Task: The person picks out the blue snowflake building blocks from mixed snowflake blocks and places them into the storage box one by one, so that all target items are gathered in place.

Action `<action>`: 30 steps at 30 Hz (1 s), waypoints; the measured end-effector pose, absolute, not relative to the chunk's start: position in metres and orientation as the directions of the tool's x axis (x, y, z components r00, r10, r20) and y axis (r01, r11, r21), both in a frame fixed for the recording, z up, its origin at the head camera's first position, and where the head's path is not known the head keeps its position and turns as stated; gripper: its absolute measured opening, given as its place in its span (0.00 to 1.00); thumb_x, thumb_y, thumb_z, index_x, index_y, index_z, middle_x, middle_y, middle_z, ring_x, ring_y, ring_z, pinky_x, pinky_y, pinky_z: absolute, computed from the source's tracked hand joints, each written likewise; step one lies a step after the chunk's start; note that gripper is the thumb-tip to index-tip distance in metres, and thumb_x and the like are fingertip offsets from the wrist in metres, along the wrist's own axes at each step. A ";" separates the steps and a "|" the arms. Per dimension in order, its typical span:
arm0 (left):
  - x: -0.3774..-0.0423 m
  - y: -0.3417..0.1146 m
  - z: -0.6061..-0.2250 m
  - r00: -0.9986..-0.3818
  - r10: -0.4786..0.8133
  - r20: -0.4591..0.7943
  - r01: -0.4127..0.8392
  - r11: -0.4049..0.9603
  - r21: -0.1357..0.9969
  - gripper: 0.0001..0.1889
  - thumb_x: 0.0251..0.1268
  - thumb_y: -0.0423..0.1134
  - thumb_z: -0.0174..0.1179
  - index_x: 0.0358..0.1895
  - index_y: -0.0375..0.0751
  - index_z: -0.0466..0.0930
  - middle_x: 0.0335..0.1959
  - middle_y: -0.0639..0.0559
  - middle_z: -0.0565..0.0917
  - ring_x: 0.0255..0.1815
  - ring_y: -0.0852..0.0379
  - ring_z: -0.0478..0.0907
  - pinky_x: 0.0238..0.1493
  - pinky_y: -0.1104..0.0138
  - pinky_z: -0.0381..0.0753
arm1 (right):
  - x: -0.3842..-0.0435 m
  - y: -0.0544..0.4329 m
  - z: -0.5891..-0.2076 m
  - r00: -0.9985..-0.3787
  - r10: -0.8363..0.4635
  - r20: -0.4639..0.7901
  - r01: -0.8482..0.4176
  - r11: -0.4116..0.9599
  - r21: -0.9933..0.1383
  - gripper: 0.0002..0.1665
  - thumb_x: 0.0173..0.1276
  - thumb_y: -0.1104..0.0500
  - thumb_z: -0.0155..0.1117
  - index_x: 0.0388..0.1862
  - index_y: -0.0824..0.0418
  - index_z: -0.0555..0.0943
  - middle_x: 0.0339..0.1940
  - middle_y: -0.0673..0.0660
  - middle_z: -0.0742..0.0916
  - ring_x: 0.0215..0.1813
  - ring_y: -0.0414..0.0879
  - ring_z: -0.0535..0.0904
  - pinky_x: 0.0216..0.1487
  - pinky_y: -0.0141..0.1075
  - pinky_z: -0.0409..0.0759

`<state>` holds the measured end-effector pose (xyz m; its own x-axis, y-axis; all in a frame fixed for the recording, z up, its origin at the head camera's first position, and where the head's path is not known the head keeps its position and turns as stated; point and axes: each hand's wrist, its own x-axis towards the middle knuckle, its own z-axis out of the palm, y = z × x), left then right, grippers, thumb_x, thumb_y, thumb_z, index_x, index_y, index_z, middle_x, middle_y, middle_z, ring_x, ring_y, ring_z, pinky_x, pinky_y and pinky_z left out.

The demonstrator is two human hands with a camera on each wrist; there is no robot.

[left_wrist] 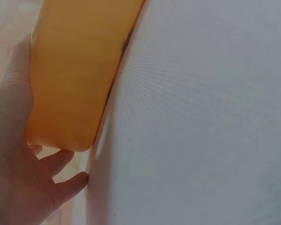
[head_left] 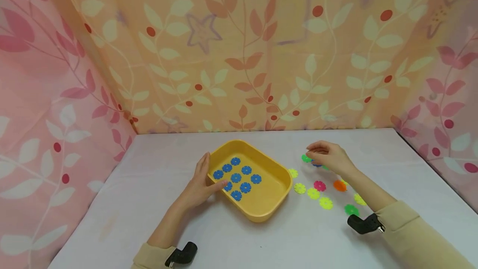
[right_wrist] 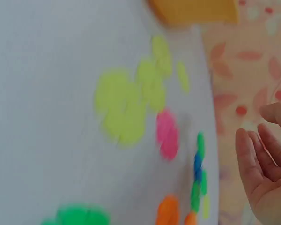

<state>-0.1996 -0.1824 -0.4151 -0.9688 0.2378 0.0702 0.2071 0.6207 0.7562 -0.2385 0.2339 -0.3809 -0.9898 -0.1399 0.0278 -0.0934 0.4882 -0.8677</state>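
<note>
A yellow plastic tray [head_left: 261, 198] stands on the table, set at an angle. Several blue flower-shaped discs [head_left: 236, 177] lie inside it, mostly towards its left side. My left hand [head_left: 198, 186] holds the tray's left side, thumb over the rim and fingers along the outer wall. To the right, my right hand [head_left: 332, 157] hovers above loose discs with bent fingers; the right wrist view shows nothing between thumb and fingers. A blue disc [head_left: 316, 164] and a green disc [head_left: 306, 158] show just under its fingertips in the head view, partly covered by the hand.
Right of the tray lie several yellow discs [head_left: 326, 203], a pink disc [head_left: 319, 185], an orange disc [head_left: 340, 185] and another green disc [head_left: 352, 209]. A white cloth covers the table [head_left: 112, 202]. Patterned fabric [head_left: 242, 53] hangs behind and at both sides.
</note>
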 end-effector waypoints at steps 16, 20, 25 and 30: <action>-0.202 -0.184 -0.418 -0.968 0.241 0.076 0.212 0.615 0.759 0.60 0.55 0.67 0.64 0.79 0.55 0.29 0.80 0.52 0.35 0.78 0.46 0.39 0.70 0.41 0.49 | -0.249 0.270 -0.408 -0.988 -0.149 0.027 -0.138 0.809 -0.571 0.19 0.62 0.57 0.71 0.48 0.66 0.82 0.35 0.55 0.82 0.39 0.50 0.74 0.38 0.37 0.76; -0.202 -0.184 -0.417 -0.967 0.243 0.077 0.213 0.607 0.766 0.60 0.55 0.67 0.64 0.79 0.55 0.29 0.80 0.51 0.35 0.78 0.46 0.39 0.70 0.41 0.48 | -0.249 0.269 -0.408 -0.988 -0.151 0.033 -0.143 0.811 -0.568 0.18 0.62 0.57 0.71 0.48 0.66 0.83 0.35 0.55 0.82 0.38 0.50 0.73 0.38 0.37 0.75; -0.202 -0.184 -0.417 -0.967 0.242 0.076 0.212 0.604 0.768 0.60 0.55 0.67 0.64 0.79 0.55 0.29 0.80 0.52 0.35 0.78 0.47 0.39 0.70 0.41 0.48 | -0.249 0.268 -0.408 -0.989 -0.145 0.041 -0.143 0.814 -0.563 0.18 0.62 0.57 0.71 0.47 0.67 0.82 0.36 0.56 0.82 0.39 0.51 0.74 0.39 0.38 0.75; -0.202 -0.184 -0.418 -0.967 0.243 0.079 0.215 0.604 0.767 0.60 0.55 0.67 0.64 0.79 0.55 0.29 0.80 0.51 0.36 0.78 0.46 0.39 0.70 0.41 0.48 | -0.250 0.268 -0.409 -0.988 -0.153 0.034 -0.146 0.814 -0.562 0.18 0.63 0.57 0.71 0.48 0.66 0.82 0.37 0.56 0.82 0.40 0.51 0.75 0.40 0.38 0.76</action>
